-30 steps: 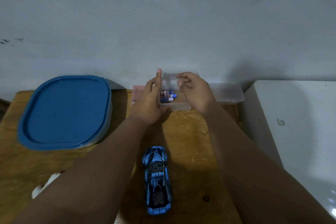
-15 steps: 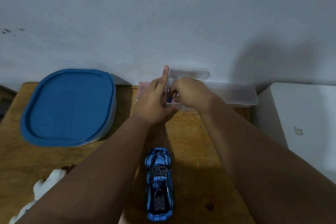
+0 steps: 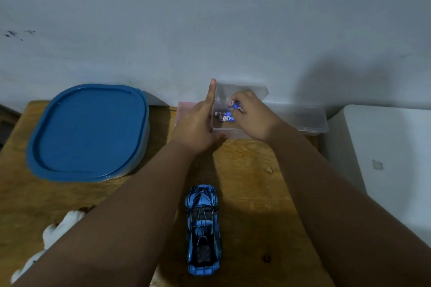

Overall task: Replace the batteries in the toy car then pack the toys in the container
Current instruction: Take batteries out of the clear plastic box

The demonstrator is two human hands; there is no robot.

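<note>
A blue toy car (image 3: 203, 228) lies on the wooden table (image 3: 251, 193) between my forearms, nose pointing away from me. At the table's back stands a small clear plastic box (image 3: 242, 91) with two blue batteries (image 3: 224, 116) lying in it. My left hand (image 3: 198, 128) grips the box's left wall, index finger pointing up along it. My right hand (image 3: 253, 116) is above the box, fingers pinched on a third blue battery (image 3: 235, 105). A large container with a blue lid (image 3: 91, 130) sits at the left.
A longer clear tray (image 3: 303, 119) lies behind the small box against the grey wall. A pink item (image 3: 184, 107) shows left of the box. A white object (image 3: 58, 230) lies at the table's near left. A white surface (image 3: 384, 158) borders the table on the right.
My right hand dipped into the small box, closed on a battery and has lifted it a little. My left hand stayed on the box's left side.
</note>
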